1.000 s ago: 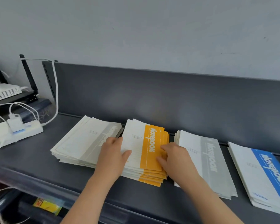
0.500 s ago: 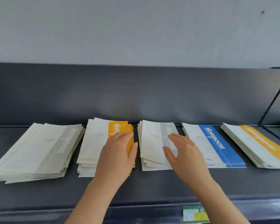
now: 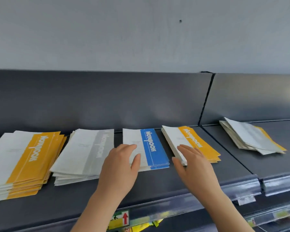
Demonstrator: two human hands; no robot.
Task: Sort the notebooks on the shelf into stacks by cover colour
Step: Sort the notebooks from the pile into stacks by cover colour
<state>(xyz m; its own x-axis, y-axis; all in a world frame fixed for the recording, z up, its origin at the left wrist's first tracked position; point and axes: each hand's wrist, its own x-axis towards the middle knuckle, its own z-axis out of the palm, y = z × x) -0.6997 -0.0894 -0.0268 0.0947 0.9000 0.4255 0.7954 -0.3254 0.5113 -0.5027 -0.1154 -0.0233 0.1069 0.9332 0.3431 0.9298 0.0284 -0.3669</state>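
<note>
Several notebook stacks lie in a row on the dark grey shelf [image 3: 157, 186]. From the left: a tall orange stack [image 3: 25, 161], a grey stack [image 3: 85, 153], a thin blue stack [image 3: 152, 148], a second orange stack [image 3: 191, 139], and a loose mixed pile [image 3: 251, 138] on the neighbouring shelf section. My left hand [image 3: 120, 166] rests flat with straight fingers on the near left corner of the blue stack. My right hand [image 3: 192, 166] is open, its fingers touching the near left edge of the second orange stack.
The shelf's back panel [image 3: 107, 101] rises behind the stacks. A vertical divider seam [image 3: 206, 101] splits the shelf at the right. Clear price-tag rails [image 3: 241, 186] run along the front edge, with colourful packets [image 3: 124, 220] on the level below.
The view has swung right along the shelf. My left hand left the first orange stack for the blue one. My right hand went from the grey stack to the second orange stack.
</note>
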